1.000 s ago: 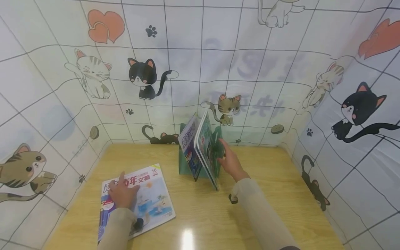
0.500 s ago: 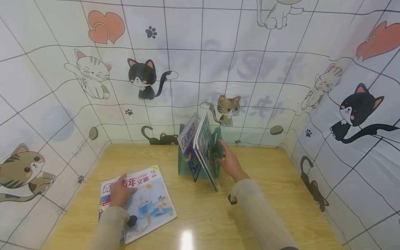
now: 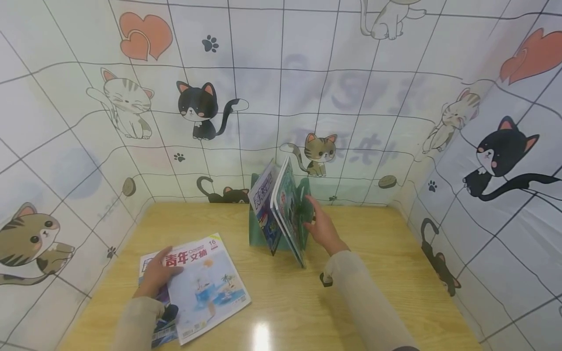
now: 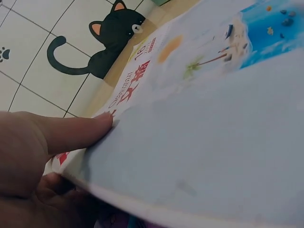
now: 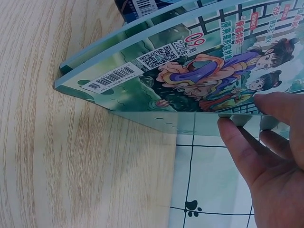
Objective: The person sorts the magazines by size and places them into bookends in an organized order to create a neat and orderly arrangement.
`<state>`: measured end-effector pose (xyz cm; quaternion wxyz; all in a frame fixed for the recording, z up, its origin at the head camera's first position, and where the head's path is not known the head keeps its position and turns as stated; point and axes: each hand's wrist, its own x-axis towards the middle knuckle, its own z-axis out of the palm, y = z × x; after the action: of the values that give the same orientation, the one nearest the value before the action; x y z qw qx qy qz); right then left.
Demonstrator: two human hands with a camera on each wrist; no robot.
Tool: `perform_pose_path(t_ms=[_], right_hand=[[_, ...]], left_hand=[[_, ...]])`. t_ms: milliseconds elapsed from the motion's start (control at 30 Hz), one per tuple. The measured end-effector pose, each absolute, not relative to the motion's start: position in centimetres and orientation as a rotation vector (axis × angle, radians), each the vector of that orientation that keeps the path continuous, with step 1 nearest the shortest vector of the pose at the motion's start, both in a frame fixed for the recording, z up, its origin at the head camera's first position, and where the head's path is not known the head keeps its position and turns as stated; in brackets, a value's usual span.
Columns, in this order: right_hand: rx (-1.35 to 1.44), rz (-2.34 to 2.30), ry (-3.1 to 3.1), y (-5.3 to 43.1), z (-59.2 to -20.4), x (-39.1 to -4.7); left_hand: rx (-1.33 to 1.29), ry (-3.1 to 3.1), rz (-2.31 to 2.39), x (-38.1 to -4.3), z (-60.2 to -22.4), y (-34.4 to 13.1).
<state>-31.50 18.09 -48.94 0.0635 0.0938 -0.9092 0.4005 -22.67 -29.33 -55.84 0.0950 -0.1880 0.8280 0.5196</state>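
Left hand pinched the white magazine; the stand stood to its right and farther off

The white magazine lay at the left of the tabletop, partly covering a blue magazine; its long axis ran from near to far on a slant, the far end leaning left and the near end swung right. The left hand was at its far left corner; the left wrist view showed the thumb flat on the cover and curled fingers under the edge, so that hand was clamped on the white magazine.

The green stand stood to the right of the white magazine and farther from the person, well apart from it and near the cat-print wall; within the stand, a purple-lettered magazine on the left and green-covered magazines on the right stood on edge, fanned a little apart. The right hand was at the stand's right side, its thumb and fingers pinching the panel there; whether a fingertip also touched the green cover could not be told. The left hand was thus the nearer to the white magazine, the right the nearer to the stand; the two hands were well apart, the right one farther out.
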Motion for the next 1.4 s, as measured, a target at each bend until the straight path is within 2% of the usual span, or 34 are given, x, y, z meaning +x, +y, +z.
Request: perform_pose_path(t_ms=[467, 900, 1400], right_hand=[[0.277, 1.202, -2.75, 18.1, -48.8, -31.5], [0.292, 1.174, -2.764, 18.2, -48.8, -31.4], [0.288, 1.163, -2.763, 18.1, -48.8, -31.4]], left_hand=[[-0.22, 2.281, 1.68, -22.1, -55.3, -31.4], [-0.195, 2.154, 1.844, -21.3, -53.5, -30.7], [-0.156, 2.141, 2.001, -21.1, -53.5, -30.1]])
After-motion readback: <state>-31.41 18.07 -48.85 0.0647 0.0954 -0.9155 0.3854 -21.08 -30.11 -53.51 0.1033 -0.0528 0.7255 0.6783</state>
